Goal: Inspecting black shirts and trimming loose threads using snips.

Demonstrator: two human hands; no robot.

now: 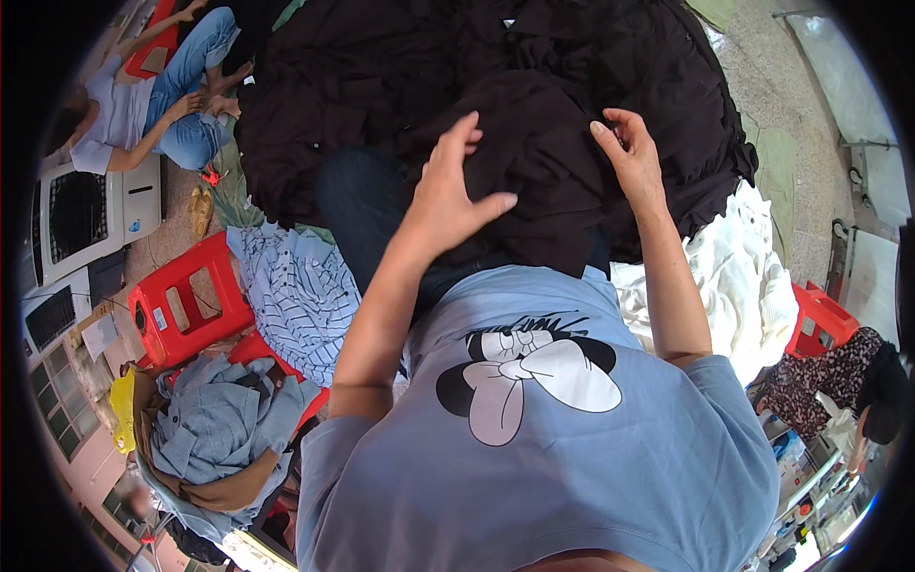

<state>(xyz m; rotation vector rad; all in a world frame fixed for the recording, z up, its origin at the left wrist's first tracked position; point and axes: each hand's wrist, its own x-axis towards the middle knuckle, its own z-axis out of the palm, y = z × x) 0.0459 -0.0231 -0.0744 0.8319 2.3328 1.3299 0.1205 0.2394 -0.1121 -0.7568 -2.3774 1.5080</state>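
A big heap of dark brown-black cloth [381,86] lies in front of me and spreads over my lap. My left hand [448,191] is raised above it, thumb stretched out to the side and fingers apart, holding nothing. To the right, over the same dark cloth, hovers my right hand [631,160]. Its fingers are bent, with a gap between thumb and forefinger, and no object shows between them. Neither hand appears to grip the fabric.
On my left are a striped blue cloth pile [300,296], a red plastic stool [191,300] and a container of grey-blue garments [219,419]. White cloth [734,276] lies on my right, beside another red stool [824,319]. A person [143,105] sits at the upper left.
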